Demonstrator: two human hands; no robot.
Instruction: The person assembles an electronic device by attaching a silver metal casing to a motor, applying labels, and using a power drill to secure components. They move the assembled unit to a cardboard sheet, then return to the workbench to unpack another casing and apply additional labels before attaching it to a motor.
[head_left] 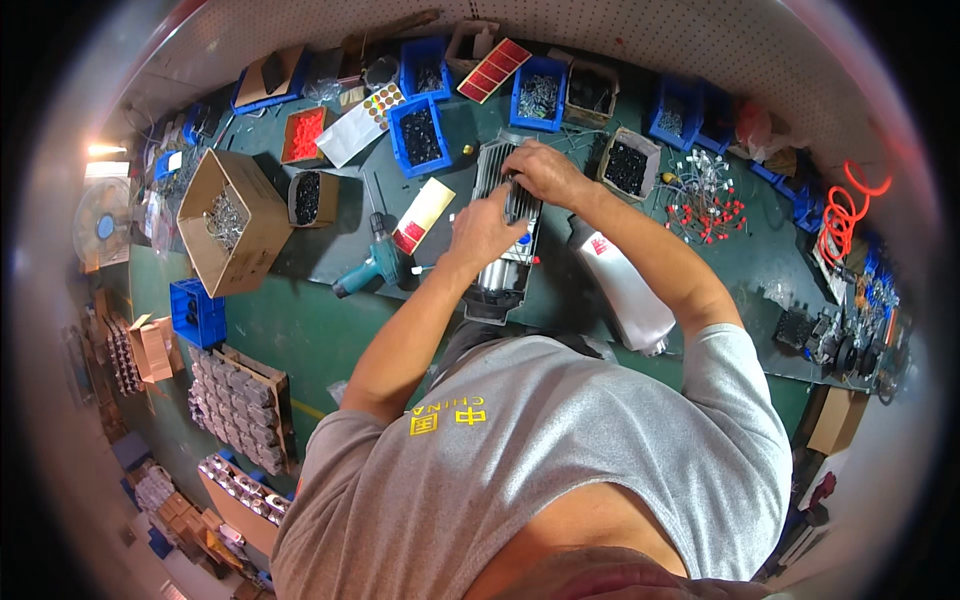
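A long metal unit with ribbed sides and a dark end [492,303] lies on the workbench in front of me. My left hand [488,232] rests over its middle, the fingers drawn together toward its upper part. My right hand [547,174] bends over the far part with curled fingers. Between the two sets of fingertips is something small and dark, mostly hidden. Right of the unit lies a silver-grey casing [628,285] with a red mark. A teal power drill [374,264] lies to the left, beside a yellow-and-red label sheet [424,215].
Blue bins of small parts, one of black screws [420,137], line the far side. An open cardboard box [235,222] stands left, near a box of red pieces [304,134]. Wires with red and white connectors [703,200] lie right, before an orange coiled hose [838,222].
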